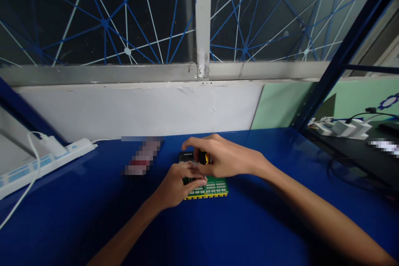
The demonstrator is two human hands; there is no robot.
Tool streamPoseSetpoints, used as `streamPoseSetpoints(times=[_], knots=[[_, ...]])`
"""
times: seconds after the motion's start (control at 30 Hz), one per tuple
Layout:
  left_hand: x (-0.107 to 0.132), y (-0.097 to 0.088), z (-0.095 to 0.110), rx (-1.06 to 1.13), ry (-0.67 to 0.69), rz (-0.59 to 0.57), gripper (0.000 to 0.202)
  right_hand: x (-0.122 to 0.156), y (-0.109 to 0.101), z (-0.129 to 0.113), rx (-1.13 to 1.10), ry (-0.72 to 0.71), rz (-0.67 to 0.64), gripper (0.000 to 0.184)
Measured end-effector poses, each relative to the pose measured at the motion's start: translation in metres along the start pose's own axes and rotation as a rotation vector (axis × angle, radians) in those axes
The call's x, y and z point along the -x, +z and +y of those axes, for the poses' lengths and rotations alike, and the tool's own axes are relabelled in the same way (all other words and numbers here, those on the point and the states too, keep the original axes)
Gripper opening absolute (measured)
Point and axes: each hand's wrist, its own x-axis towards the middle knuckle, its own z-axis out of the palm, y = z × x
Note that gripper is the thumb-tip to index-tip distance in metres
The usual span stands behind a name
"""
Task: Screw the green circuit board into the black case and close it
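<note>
A green circuit board [216, 186] with a yellow toothed front edge lies on the blue tabletop, partly covered by both hands. My right hand [224, 158] curls over it from the right, its fingers closed around a yellow-and-black handle, which looks like that of a screwdriver [204, 157]. My left hand [176, 183] rests on the board's left part. Its thumb and fingers come together just below the handle; what they pinch there is hidden. Behind the fingers, a dark flat piece [186, 156] shows at the board's far side.
A blurred flat item [144, 156] lies on the blue table [199, 232], left of the board. A white power strip [46, 162] with a plug and cable runs along the left. More plugs and an adapter [346, 128] sit on a dark surface at right, beyond a blue post [324, 87].
</note>
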Motion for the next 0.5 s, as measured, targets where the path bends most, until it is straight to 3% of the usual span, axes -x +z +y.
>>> streamPoseSetpoints(times=[0.27, 0.5], knots=[[0.0012, 0.0042, 0.0006, -0.045, -0.033, 0.039, 0.005, 0.0014, -0.0003, -0.0008, 0.203, 0.07, 0.026, 0.025], [0.0012, 0.0003, 0.0023, 0.003, -0.026, -0.03, 0.007, 0.004, -0.0066, -0.0055, 0.057, 0.03, -0.069, 0.028]])
